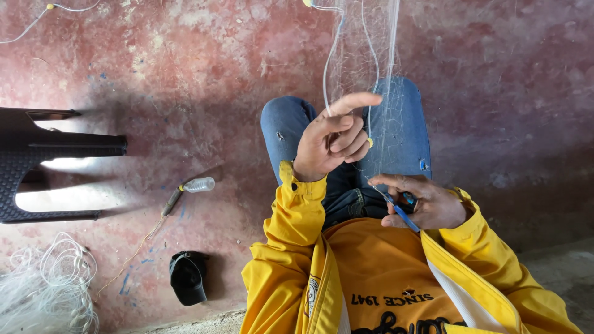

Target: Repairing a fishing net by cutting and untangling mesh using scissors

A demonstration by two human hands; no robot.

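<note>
A fine net (365,68) is stretched up and away over the knees (346,124), so that its mesh hangs taut and readable in front of the seated person. The left hand (331,139) is raised with the forefinger stretched out and the other fingers curled; a strand of the net is hooked over it, apparently to keep one mesh held open. The right hand (424,204) is closed on a blue needle (399,210), held low by the lap with its point turned towards the net, where line can be passed through. A small yellow float (370,142) is seen on the net just beside the left hand. On the red floor (185,93) to the left lie a clear bottle (199,184), a black cap (187,277) and a heap of white net (46,287), well apart from the hands. A dark chair (43,164) stands at the edge.
</note>
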